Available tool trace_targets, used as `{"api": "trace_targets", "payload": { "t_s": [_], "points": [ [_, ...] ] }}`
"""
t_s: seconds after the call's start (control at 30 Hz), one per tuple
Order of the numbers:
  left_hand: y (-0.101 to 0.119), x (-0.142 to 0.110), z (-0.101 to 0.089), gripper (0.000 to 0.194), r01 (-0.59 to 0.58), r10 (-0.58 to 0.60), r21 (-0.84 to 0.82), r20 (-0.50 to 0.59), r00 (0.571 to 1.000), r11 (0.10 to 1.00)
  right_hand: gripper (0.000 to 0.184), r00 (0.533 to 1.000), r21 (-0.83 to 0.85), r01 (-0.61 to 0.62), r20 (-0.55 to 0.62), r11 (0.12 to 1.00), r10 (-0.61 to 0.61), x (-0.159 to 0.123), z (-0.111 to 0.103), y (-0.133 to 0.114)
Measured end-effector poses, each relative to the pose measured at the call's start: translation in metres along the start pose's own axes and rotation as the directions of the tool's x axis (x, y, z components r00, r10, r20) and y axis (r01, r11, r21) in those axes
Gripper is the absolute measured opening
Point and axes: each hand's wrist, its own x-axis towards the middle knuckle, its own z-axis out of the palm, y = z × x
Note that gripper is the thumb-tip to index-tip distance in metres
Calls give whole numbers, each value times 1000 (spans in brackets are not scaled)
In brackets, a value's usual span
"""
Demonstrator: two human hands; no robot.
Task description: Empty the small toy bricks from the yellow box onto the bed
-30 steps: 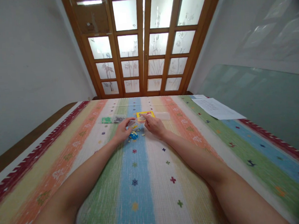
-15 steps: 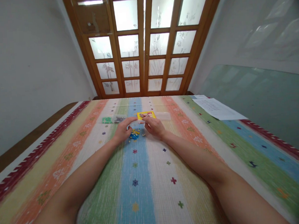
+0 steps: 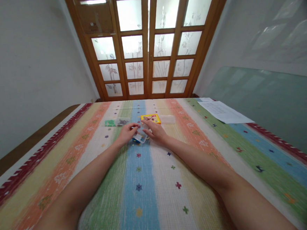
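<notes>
Above the middle of the table, a clear plastic piece [image 3: 141, 134], either a small box or a bag, is tilted between my hands. My left hand [image 3: 126, 134] pinches its left side with curled fingers. On the other side my right hand [image 3: 156, 131] has its thumb and fingers around the right edge. Small blue pieces [image 3: 136, 140] show just below the plastic, which covers most of them. Behind my right fingertips lies a yellow packet [image 3: 153, 118] with printed pictures.
A clear tray [image 3: 115, 122] with green and dark small pieces lies left of the packet. Another clear plastic tray [image 3: 168, 119] is to its right. Printed paper sheets [image 3: 223, 112] rest at the far right. A striped cloth [image 3: 169, 184] covers the table.
The clear plastic piece has come toward me from in front of the packet and now hides most of the blue and yellow pile. Both hands have shifted slightly nearer.
</notes>
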Motion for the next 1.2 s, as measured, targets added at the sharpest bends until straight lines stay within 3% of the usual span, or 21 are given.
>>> {"api": "trace_targets", "payload": {
  "t_s": [0.17,0.33,0.4,0.53,0.6,0.7,0.77,0.87,1.0,1.2],
  "points": [
    [-11,5,-5,29,-31,30,-8,-102,994,999,88,999,5,3,53,1000,-4,-1,-2,-6],
    [-15,5,0,28,69,-101,-167,-190,977,984,106,990,-24,100,103,995,-97,1,-1,-9],
    [-15,4,3,29,122,-168,-246,-175,970,961,98,986,-61,123,118,991,-115,1,0,-9],
    [-16,5,2,30,185,-233,-295,-139,962,937,59,990,-120,113,93,986,-102,3,2,-7],
    [-18,9,-6,28,160,-190,-195,-147,971,968,49,996,-108,80,53,991,-74,5,3,-4],
    [-24,16,-28,25,33,2,146,-233,973,989,43,999,-103,25,23,994,-23,11,5,3],
    [-31,19,-46,25,-17,143,409,-279,950,912,40,999,-140,-3,42,990,9,17,7,6],
    [-44,21,-69,30,-9,262,692,-261,929,722,37,993,-225,-5,115,974,31,31,12,10],
    [-60,19,-81,50,9,228,845,-154,961,534,37,980,-334,19,194,942,49,55,24,11],
    [-64,19,-80,42,-7,195,895,-89,977,447,25,957,-485,46,272,873,101,76,42,10]
  ]
}}
